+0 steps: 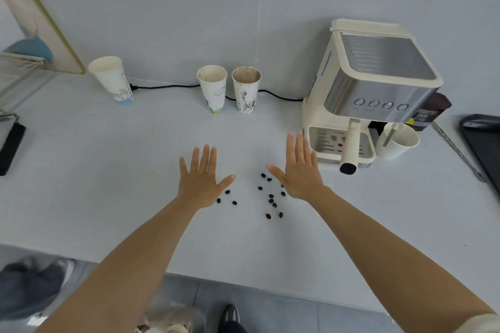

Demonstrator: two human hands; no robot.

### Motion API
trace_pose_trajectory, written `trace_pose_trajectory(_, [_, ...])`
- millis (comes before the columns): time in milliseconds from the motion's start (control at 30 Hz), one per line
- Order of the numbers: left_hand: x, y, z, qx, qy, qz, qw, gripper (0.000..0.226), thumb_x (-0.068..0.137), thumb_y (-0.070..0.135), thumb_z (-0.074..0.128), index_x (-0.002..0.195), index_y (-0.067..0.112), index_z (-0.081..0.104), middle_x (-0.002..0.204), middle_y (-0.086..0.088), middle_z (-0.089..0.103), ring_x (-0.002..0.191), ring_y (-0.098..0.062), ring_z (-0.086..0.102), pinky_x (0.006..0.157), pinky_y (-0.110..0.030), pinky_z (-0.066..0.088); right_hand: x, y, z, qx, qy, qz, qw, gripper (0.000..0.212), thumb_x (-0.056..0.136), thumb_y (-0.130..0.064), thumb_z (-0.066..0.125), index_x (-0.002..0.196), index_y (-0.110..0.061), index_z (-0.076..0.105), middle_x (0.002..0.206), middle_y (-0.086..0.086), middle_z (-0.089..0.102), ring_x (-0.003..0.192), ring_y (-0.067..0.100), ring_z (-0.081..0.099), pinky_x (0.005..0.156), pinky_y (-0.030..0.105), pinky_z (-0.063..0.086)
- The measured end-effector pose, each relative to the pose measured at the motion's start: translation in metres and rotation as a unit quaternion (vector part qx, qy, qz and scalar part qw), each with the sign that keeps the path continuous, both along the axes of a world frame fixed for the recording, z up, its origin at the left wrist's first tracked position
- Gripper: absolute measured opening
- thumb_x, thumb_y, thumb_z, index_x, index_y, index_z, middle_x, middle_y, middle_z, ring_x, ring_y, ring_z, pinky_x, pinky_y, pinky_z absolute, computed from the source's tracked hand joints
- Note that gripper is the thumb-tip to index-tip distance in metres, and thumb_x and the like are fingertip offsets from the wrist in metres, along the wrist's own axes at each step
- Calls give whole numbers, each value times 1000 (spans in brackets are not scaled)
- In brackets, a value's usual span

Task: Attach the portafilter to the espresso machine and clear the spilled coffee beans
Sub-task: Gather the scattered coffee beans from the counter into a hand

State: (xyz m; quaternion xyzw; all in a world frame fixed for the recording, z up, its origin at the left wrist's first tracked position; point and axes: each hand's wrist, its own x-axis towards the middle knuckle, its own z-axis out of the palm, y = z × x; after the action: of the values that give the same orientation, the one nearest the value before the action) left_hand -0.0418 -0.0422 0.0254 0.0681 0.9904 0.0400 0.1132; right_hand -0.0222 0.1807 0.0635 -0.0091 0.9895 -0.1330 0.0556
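A cream and steel espresso machine (373, 89) stands at the right of the white counter. The portafilter (351, 144) sits under its brew head, the cream handle with a black tip pointing toward me. Several dark coffee beans (271, 199) lie scattered on the counter in front of me. My left hand (201, 178) hovers flat with fingers spread, just left of the beans. My right hand (299, 170) is flat and spread too, over the right side of the beans, close to the machine's drip tray. Both hands hold nothing.
Three paper cups (113, 80) (213, 92) (246, 92) stand along the back wall, with a black power cord (167, 86) behind them. A white cup (397, 143) and a dark coffee bag (428, 112) sit right of the machine. A black tray (484, 143) lies at far right, a black object (10, 147) at far left.
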Motion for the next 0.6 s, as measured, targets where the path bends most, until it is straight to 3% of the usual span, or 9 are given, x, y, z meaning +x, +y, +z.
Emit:
trace_pose_trajectory(33, [7,-5,-7,-8,-9,2,1000,87,82,70,11,140,16,-25,154,-2,-23,141,-22,-23,113,-52,-11,6,-3,-7,0,-9,5,1000,92,79,-69,8,144,-11,-20,154,15,-20,142,30,-15,117,45,-1])
trace_pose_trajectory(100, [18,-22,-54,-37,-127,-1,991,92,80,73,14,140,14,-25,154,-3,-23,141,-22,-22,113,-52,-12,14,-22,-60,-4,-130,-3,992,91,83,-68,15,142,-11,-23,154,14,-22,143,29,-15,117,45,0])
trace_pose_trajectory(200, [32,-28,-75,-35,-129,14,991,97,78,75,16,139,13,-25,154,-5,-24,141,-22,-23,111,-53,-14,36,-20,-84,0,-141,-26,990,93,88,-64,30,139,-12,-28,153,12,-26,142,26,-18,117,43,-2])
trace_pose_trajectory(433, [16,-28,-79,-19,-126,40,991,103,75,77,22,141,10,-21,154,-7,-23,141,-19,-22,112,-53,-14,46,-20,-108,-14,-180,-67,981,95,84,-71,27,126,-16,-38,153,10,-27,141,23,-22,116,41,-9])
trace_pose_trajectory(600, [11,-30,-76,-17,-94,54,994,109,72,80,22,140,6,-21,154,-9,-21,141,-19,-21,112,-53,-12,50,-20,-111,11,-160,-74,984,94,86,-69,24,131,-10,-35,153,12,-25,141,24,-22,115,41,-10])
